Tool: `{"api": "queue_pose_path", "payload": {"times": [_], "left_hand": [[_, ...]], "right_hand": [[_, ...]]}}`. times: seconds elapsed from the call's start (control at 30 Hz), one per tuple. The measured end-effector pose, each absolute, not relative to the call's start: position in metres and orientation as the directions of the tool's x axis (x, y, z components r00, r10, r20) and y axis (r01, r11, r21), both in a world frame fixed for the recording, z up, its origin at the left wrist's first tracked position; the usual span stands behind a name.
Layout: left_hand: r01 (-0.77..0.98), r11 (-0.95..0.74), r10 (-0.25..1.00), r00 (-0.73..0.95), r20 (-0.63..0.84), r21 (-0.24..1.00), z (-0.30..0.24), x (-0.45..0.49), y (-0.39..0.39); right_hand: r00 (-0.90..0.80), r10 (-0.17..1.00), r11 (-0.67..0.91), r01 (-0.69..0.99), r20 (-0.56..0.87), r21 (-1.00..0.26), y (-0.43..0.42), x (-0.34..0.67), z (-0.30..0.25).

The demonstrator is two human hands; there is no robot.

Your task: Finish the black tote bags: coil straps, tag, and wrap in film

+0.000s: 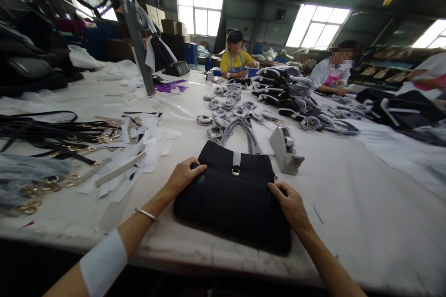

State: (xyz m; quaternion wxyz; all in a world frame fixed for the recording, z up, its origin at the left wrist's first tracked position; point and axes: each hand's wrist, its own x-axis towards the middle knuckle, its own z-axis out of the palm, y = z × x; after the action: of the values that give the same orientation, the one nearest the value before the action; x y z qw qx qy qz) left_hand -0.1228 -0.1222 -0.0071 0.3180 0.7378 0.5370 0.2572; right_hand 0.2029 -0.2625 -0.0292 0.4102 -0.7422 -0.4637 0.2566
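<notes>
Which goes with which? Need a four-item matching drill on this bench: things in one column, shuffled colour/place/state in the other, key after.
Things:
1. bag
2. tape dispenser
3. bracelet
4. straps with gold clips

Colour, place or state:
A. thin, silver-coloured, ring-shaped
B. black, in a loose pile toward the left of the picture
C. grey, standing ahead of the right hand
D. black, gripped by the left hand and the right hand

Pairs: 1-D, 2-C, 3-A, 4-B

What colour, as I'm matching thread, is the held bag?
The bag is black, clearest in the head view.
</notes>
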Motion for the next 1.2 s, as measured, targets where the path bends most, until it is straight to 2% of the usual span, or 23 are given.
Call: {"api": "queue_pose_path", "payload": {"times": [0.07,0.13,0.2,0.23,0.33,0.47,0.57,0.6,0.67,0.73,0.77,0.83,0.9,0.97,1.03,1.1,1.13,1.17,1.2], "left_hand": [[0.607,-0.232,0.966,0.236,0.106,0.760,-0.013,-0.131,-0.137],[0.583,-0.210,0.976,0.176,0.131,0.785,-0.019,-0.137,-0.153],[0.542,-0.181,0.982,0.139,0.124,0.820,-0.022,-0.137,-0.165],[0.517,-0.166,0.984,0.136,0.111,0.840,-0.022,-0.135,-0.170],[0.419,-0.139,0.987,0.130,0.092,0.898,-0.021,-0.129,-0.180],[0.154,-0.041,0.999,-0.029,0.046,0.987,-0.036,-0.132,-0.198],[-0.126,0.106,0.989,-0.093,-0.118,0.986,-0.056,-0.134,-0.221],[-0.185,0.136,0.986,-0.069,-0.151,0.973,-0.058,-0.131,-0.228],[-0.227,0.149,0.989,0.041,-0.143,0.962,-0.046,-0.124,-0.238],[-0.188,0.032,0.983,0.185,0.003,0.982,-0.011,-0.118,-0.239],[-0.171,-0.072,0.969,0.220,0.110,0.983,0.014,-0.117,-0.236],[0.002,-0.243,0.924,0.305,0.231,0.970,0.072,-0.122,-0.224],[0.246,-0.402,0.862,0.426,0.274,0.882,0.128,-0.130,-0.207],[0.372,-0.582,0.752,0.585,0.304,0.723,0.166,-0.134,-0.191],[0.431,-0.696,0.658,0.702,0.271,0.575,0.178,-0.132,-0.177],[0.479,-0.750,0.608,0.770,0.192,0.455,0.165,-0.122,-0.167],[0.498,-0.765,0.595,0.790,0.152,0.408,0.152,-0.116,-0.163],[0.504,-0.779,0.578,0.808,0.115,0.373,0.137,-0.112,-0.161],[0.495,-0.793,0.559,0.824,0.098,0.356,0.121,-0.109,-0.160]], "right_hand": [[0.395,0.918,-0.245,0.645,0.041,-0.723,-0.265,0.207,-0.015],[0.300,0.953,-0.228,0.807,0.046,-0.545,-0.262,0.203,0.009],[0.132,0.990,-0.100,0.915,0.055,-0.391,-0.250,0.185,0.035],[0.041,0.998,-0.020,0.933,0.051,-0.360,-0.241,0.171,0.047],[-0.210,0.969,0.144,0.906,-0.129,-0.397,-0.210,0.120,0.067],[-0.293,0.918,0.060,0.769,-0.267,-0.637,-0.176,0.081,0.066],[-0.249,0.943,-0.021,0.621,-0.222,-0.784,-0.166,0.085,0.074],[-0.218,0.961,-0.036,0.517,-0.172,-0.855,-0.165,0.088,0.081],[-0.102,0.994,-0.009,0.182,-0.028,-0.983,-0.165,0.093,0.101],[0.093,0.984,0.163,-0.132,0.152,-0.978,-0.166,0.093,0.125],[0.203,0.949,0.285,-0.221,0.242,-0.933,-0.168,0.092,0.136],[0.389,0.835,0.508,-0.276,0.389,-0.816,-0.176,0.092,0.150],[0.497,0.753,0.606,-0.267,0.432,-0.749,-0.192,0.096,0.147],[0.548,0.761,0.555,-0.273,0.346,-0.786,-0.216,0.102,0.120],[0.539,0.819,0.388,-0.267,0.197,-0.882,-0.250,0.107,0.073],[0.356,0.933,0.117,-0.154,0.055,-0.981,-0.294,0.111,0.019],[0.224,0.974,-0.024,-0.017,-0.027,-1.000,-0.317,0.112,-0.003],[0.078,0.989,-0.136,0.153,-0.125,-0.979,-0.339,0.114,-0.020],[0.046,0.984,-0.178,0.208,-0.172,-0.962,-0.360,0.117,-0.029]]}}
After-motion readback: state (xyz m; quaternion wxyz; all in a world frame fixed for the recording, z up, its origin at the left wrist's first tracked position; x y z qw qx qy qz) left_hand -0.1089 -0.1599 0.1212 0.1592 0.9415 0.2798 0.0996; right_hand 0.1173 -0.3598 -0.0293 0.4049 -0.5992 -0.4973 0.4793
